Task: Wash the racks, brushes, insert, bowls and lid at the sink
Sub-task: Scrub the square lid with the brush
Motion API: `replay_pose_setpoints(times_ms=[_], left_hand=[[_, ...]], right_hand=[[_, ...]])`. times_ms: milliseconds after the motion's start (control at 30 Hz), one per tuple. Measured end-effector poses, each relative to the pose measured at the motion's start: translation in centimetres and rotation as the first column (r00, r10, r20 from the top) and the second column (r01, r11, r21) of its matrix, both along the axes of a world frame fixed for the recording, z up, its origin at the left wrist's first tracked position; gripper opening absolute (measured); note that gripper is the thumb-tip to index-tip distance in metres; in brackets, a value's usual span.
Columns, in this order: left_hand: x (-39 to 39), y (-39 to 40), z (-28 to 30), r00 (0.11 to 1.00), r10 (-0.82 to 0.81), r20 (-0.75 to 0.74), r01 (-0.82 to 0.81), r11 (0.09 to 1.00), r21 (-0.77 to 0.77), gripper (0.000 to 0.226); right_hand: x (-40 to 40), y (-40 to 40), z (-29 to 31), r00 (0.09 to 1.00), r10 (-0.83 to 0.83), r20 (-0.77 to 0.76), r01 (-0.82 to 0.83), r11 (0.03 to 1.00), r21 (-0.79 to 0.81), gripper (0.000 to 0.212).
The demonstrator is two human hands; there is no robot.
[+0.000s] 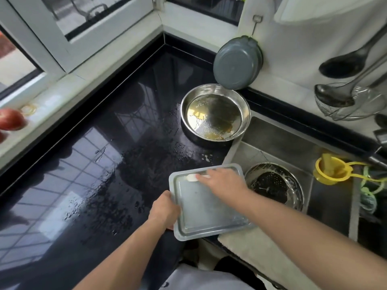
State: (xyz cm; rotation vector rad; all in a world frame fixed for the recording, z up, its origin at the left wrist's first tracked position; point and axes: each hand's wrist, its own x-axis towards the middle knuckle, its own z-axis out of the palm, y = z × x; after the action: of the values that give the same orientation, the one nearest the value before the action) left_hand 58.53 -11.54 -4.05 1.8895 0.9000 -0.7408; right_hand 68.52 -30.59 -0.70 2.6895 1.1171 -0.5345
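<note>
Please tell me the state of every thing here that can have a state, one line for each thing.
tray: held tilted at the sink's edge
left hand: grips the tray's left edge
right hand: holds a white brush on the tray
steel bowl: upright on the counter, oily residue inside
counter: wet
strainer bowl: in the sink, soapy
grey lid: hanging on the wall

Daylit; window glare on countertop (88,155) (edges warped).
</note>
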Motion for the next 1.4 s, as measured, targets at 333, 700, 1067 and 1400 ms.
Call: replay_pose_setpoints(times_ms=[333,700,1067,1400], left_hand=[[-0.9,0.4,1.5,0.988,0.148,0.045,-0.133,0.961,-0.242,0.008],[-0.6,0.0,1.9,0.969,0.248,0.015,-0.233,0.926,-0.297,0.014],[-0.5,-0.2,1.6,0.946,0.325,0.001,-0.305,0.888,-0.344,0.015],[-0.7,-0.9,0.8,0.919,0.395,0.02,-0.369,0.875,-0.313,0.012]], right_hand=[[-8.4,3.3,-0.2,0.904,-0.334,-0.268,0.366,0.928,0.077,0.07],[-9.9,5.2,0.3,0.854,-0.399,-0.334,0.455,0.884,0.105,0.077],[-12.0,5.2,0.3,0.876,-0.409,-0.257,0.444,0.891,0.097,0.071],[-11.4,-2.6,2.0,0.889,-0.457,-0.039,0.451,0.886,-0.109,0.041]])
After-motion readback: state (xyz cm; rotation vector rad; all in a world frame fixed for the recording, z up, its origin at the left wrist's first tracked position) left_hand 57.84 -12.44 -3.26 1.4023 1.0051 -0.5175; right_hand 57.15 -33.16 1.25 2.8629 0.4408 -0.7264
